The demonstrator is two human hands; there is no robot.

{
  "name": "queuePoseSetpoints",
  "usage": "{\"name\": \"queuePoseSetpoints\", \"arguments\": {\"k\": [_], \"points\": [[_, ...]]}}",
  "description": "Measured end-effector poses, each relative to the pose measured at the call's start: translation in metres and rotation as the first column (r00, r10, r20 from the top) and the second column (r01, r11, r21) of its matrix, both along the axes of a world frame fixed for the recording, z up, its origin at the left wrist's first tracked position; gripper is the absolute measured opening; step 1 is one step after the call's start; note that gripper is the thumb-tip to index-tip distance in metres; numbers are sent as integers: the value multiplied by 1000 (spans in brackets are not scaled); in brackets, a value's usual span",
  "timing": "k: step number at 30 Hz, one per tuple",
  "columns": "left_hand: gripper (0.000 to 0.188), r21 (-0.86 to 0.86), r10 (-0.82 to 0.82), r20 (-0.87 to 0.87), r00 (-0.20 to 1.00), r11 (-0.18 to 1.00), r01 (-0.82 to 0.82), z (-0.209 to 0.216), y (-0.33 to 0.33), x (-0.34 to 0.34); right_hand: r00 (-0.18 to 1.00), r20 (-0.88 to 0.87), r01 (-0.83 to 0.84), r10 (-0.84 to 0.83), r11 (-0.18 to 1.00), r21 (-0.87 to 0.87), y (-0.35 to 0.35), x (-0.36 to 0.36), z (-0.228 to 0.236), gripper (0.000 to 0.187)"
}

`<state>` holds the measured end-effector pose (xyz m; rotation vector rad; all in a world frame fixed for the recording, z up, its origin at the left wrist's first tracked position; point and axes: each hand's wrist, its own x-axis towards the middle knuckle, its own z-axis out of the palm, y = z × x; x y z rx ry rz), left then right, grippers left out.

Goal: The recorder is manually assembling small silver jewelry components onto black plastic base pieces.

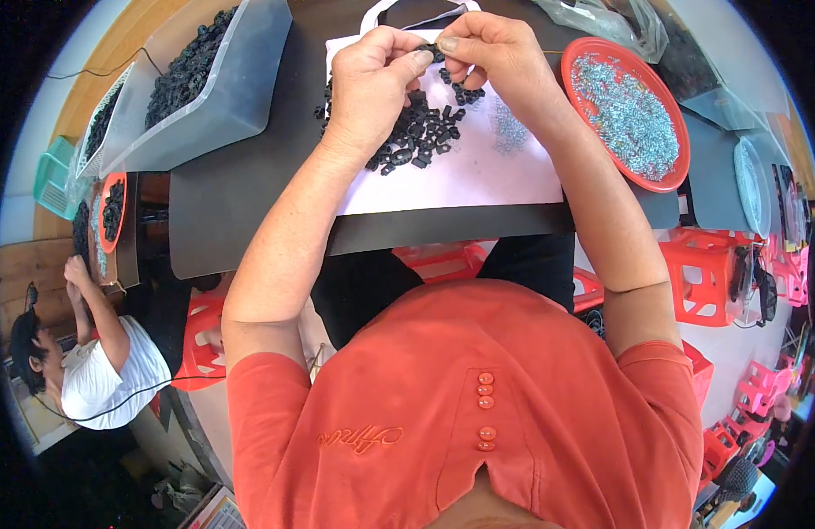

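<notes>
Above a white bag [451, 189] laid flat on the table, my hands meet close together. My left hand [381, 79] is closed, with a small black plastic part [434, 53] between thumb and fingers. Right beside it, my right hand [495, 57] is pinched at the part; what its fingertips hold is too small to name. A pile of small black plastic parts [416, 137] lies under my left hand. Below my right hand is a scatter of tiny silvery pieces [509, 128]. A red round tray [681, 167] full of similar silvery pieces stands by my right forearm.
A large translucent bin [249, 97] of black parts stands on the dark table [240, 207] at left. Clear plastic bags [601, 22] lie at the far right. Red stools [703, 273] stand beyond the table. Another person in a white shirt [112, 379] works at far left.
</notes>
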<state>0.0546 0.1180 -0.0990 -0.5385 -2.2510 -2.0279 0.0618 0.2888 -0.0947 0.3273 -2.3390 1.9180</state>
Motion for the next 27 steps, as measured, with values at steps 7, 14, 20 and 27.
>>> {"name": "queuePoseSetpoints", "arguments": {"k": [7,14,20,27], "points": [[5,-148,37,-177,984,987,-64,-10,-3,-4,989,-139,66,-58,996,55,-10,0,-15,13],[6,-125,67,-113,991,989,-81,-8,-3,-1,990,-49,133,-134,991,-33,-21,4,-12,17],[7,-103,70,-43,997,992,-74,-4,-2,1,986,-114,125,-124,992,-6,-19,7,-14,17],[6,-72,26,-21,999,997,-27,-7,-2,1,985,-3,172,-173,981,-84,-27,12,-5,16]]}}
